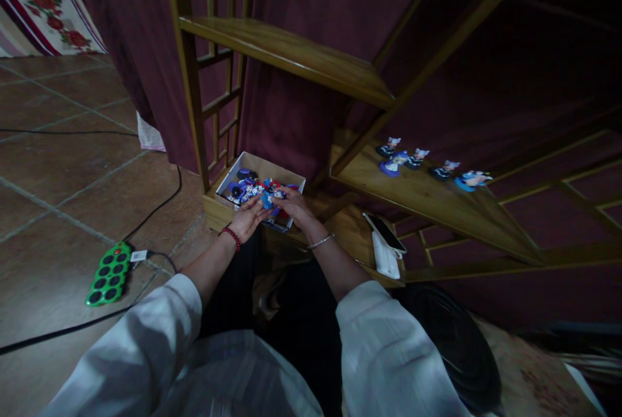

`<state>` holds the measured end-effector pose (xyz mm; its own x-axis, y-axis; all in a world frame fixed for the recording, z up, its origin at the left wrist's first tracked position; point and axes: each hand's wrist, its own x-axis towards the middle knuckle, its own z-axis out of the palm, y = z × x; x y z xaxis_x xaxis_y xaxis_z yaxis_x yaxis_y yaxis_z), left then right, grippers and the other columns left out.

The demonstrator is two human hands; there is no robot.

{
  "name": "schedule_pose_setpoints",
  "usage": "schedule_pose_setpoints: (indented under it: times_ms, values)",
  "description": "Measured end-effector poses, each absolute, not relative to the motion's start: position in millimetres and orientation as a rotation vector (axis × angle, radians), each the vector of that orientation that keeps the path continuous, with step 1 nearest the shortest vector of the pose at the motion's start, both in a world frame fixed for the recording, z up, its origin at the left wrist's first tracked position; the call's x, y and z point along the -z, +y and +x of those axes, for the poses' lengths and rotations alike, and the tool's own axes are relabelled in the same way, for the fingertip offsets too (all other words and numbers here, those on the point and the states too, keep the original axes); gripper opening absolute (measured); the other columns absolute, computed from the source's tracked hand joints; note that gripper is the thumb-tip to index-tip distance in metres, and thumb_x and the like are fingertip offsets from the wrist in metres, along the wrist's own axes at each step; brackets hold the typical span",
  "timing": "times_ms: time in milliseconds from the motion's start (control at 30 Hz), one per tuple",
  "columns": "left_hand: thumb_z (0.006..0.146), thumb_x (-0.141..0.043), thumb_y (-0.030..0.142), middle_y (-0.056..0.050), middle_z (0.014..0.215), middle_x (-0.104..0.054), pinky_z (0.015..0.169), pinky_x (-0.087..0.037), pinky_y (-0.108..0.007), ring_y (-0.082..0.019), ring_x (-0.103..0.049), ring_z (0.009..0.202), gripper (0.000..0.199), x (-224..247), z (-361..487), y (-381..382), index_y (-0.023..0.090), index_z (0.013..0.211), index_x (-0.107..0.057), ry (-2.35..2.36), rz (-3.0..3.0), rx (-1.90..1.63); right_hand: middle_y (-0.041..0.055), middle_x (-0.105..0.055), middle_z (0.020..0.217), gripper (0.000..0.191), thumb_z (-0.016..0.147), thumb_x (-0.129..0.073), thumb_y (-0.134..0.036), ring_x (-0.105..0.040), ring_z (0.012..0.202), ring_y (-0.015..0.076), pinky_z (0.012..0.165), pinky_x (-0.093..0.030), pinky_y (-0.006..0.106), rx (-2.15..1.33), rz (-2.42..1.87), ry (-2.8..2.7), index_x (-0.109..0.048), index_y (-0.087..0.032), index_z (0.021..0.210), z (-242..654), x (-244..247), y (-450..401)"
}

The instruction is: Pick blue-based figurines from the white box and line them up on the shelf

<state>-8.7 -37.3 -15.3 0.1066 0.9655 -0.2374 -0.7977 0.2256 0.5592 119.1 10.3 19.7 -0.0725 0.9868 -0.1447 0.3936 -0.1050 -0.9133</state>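
A white cardboard box [261, 164] stands on the low wooden shelf, filled with small figurines in blue, purple, white and red. Above its near edge, my left hand [247, 217] and my right hand [293, 203] meet around a small blue figurine [267, 200]. Fingers of both hands are closed on it, and part of it is hidden by them. On the wooden shelf [427, 206] to the right, several small figurines [416, 157] stand upright on round bases.
A phone [385, 233] leans on a white object [386, 256] at the low shelf's right end. An upper wooden shelf [291, 54] juts out above the box. On the tiled floor at left lie a green power strip [109, 274] and black cables.
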Motion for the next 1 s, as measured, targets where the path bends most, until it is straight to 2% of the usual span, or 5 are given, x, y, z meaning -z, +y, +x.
schedule_pose_setpoints:
  times_ms: [233,500,733,1000]
  values:
    - [0.071,-0.064,0.013,-0.003,0.074,-0.066,0.090,-0.045,-0.037,-0.013,-0.064,0.073,0.007,12.8,-7.2,-38.9,0.011,0.075,-0.058,0.668,0.318,-1.348,-0.0033,-0.061,0.075,0.027,0.063,-0.063,-0.020,-0.055,0.065,0.0106,0.064,-0.045,0.023,-1.002,-1.558,-1.744,-0.064,-0.021,0.090,120.2,-25.9,10.3]
    - [0.070,-0.065,0.012,-0.003,0.066,-0.064,0.091,-0.045,-0.040,-0.014,-0.064,0.073,0.011,13.0,-7.0,-38.3,0.009,0.065,-0.056,0.708,0.297,-1.358,-0.0030,-0.062,0.074,0.027,0.067,-0.061,-0.027,-0.055,0.068,0.0129,0.069,-0.043,0.025,-0.709,-1.654,-1.998,-0.064,-0.025,0.093,119.2,-37.8,5.4]
    - [0.074,-0.061,0.011,-0.007,0.074,-0.067,0.093,-0.043,-0.037,-0.015,-0.064,0.078,0.007,11.2,-6.8,-39.2,0.008,0.068,-0.059,0.667,0.292,-1.339,-0.0031,-0.062,0.078,0.030,0.064,-0.062,-0.024,-0.055,0.069,0.0115,0.067,-0.044,0.023,-0.883,-1.583,-1.871,-0.063,-0.022,0.094,122.5,-24.4,13.3]
    - [0.073,-0.062,0.012,-0.007,0.072,-0.067,0.092,-0.043,-0.037,-0.016,-0.065,0.078,0.006,12.3,-7.5,-38.8,0.008,0.069,-0.060,0.680,0.303,-1.329,-0.0021,-0.062,0.078,0.033,0.062,-0.063,-0.023,-0.056,0.067,0.0111,0.066,-0.046,0.023,-1.055,-1.521,-1.709,-0.063,-0.019,0.095,124.4,-18.5,13.4]
